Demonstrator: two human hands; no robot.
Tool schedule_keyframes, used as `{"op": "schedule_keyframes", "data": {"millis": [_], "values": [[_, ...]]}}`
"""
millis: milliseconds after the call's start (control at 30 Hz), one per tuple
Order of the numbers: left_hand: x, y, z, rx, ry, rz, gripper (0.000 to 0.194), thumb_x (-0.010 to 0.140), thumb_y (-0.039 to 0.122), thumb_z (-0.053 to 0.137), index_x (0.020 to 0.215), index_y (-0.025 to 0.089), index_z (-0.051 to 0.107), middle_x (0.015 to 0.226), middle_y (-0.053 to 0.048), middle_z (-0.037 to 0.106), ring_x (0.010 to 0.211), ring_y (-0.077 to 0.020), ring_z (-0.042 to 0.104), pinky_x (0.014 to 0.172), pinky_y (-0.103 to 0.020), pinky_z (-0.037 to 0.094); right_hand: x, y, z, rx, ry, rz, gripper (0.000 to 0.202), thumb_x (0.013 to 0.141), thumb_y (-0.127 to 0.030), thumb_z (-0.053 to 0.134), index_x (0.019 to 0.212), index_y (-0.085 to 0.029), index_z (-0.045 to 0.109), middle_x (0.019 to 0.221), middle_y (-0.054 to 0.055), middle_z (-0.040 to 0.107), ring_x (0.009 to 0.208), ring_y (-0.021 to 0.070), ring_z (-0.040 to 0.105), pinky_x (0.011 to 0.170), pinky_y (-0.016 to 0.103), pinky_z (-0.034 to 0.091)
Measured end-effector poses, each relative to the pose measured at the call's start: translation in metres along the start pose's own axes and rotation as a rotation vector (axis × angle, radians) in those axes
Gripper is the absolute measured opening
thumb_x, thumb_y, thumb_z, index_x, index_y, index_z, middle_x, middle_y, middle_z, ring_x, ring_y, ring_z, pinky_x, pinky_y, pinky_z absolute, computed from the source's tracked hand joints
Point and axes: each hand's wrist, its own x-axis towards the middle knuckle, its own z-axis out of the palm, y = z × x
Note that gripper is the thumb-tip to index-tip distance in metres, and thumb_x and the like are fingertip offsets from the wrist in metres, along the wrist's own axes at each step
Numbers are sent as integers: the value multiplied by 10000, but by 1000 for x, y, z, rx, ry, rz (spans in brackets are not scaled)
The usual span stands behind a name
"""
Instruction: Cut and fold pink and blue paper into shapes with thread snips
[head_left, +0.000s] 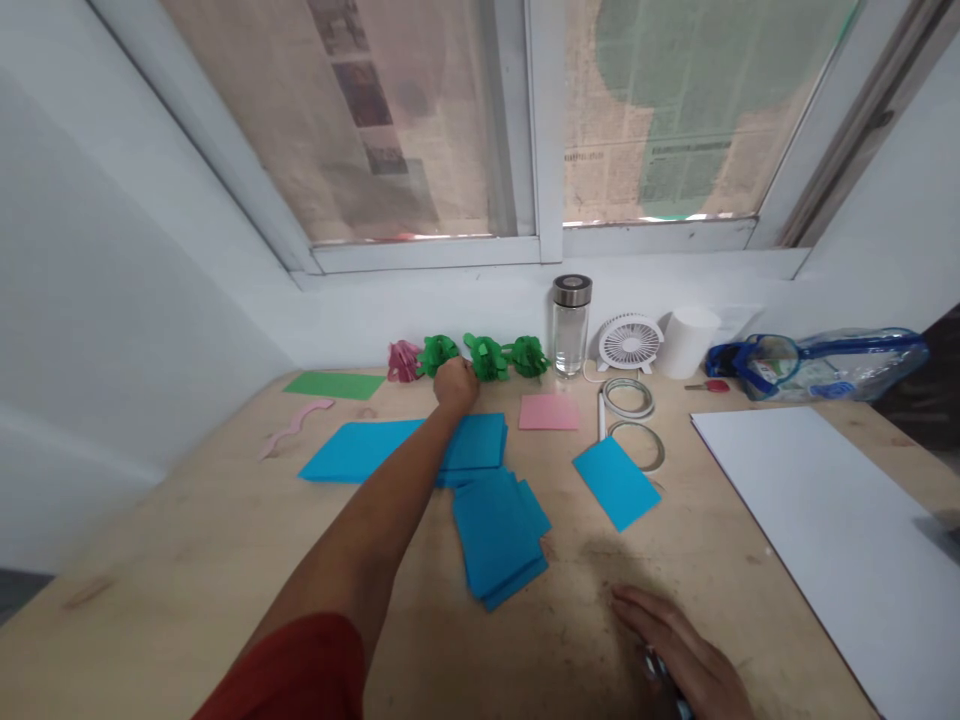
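My left hand [456, 385] reaches to the back of the table, its fingers closed. It is at a row of crumpled paper flowers, between one green flower [437, 353] and another green flower [486, 357]; what its fingertips hold is hidden. A third green flower [529, 356] and a pink flower [403, 361] complete the row. Beneath my left forearm lie blue paper sheets [360, 452], with a stack of smaller blue pieces [496, 530] nearer me. At the lower right, my right hand [686, 650] rests low over the table, curled around a dark, shiny metallic tool [654, 668], mostly covered.
Along the back wall stand a glass bottle [571, 330], a small white fan [630, 343], a white roll [690, 342] and a clear blue-edged pouch [832, 365]. Tape rolls [636, 445], a single blue sheet [617, 483], pink paper [550, 411], green paper [334, 385] and a large white sheet [832, 520] lie around.
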Motion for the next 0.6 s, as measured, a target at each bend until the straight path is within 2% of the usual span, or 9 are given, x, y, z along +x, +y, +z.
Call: {"op": "schedule_keyframes", "data": {"millis": [167, 267, 433, 600], "values": [[-5, -1, -1, 14, 67, -45, 269, 940, 307, 452, 992, 121, 639, 1009, -144, 657, 998, -225, 614, 848, -356, 488, 1, -1, -2, 16, -18, 17, 568, 933, -573, 238, 1316, -273, 532, 1212, 102, 646, 1074, 235, 640, 810, 277, 567], [-5, -1, -1, 10, 77, -67, 267, 924, 323, 483, 1008, 121, 636, 1017, -124, 663, 958, -212, 626, 826, -362, 496, 2, -3, -4, 31, -33, 33, 584, 922, -597, 241, 1316, -278, 531, 1221, 102, 641, 1086, 241, 633, 823, 284, 564], [-2, 5, 2, -8, 89, -111, 300, 919, 233, 414, 967, 106, 682, 965, -184, 684, 997, -273, 627, 761, -325, 489, 1, -4, -5, 41, -42, 53, 613, 912, -619, 226, 1319, -278, 532, 1229, 103, 637, 1102, 246, 623, 840, 290, 556], [-3, 8, 6, -29, 67, -144, 260, 918, 330, 504, 1045, 132, 616, 1048, -97, 641, 952, -200, 618, 815, -375, 509, 3, -5, -6, 38, -47, 48, 577, 915, -608, 257, 1320, -294, 521, 1235, 86, 637, 1114, 226, 616, 851, 257, 543]]}}
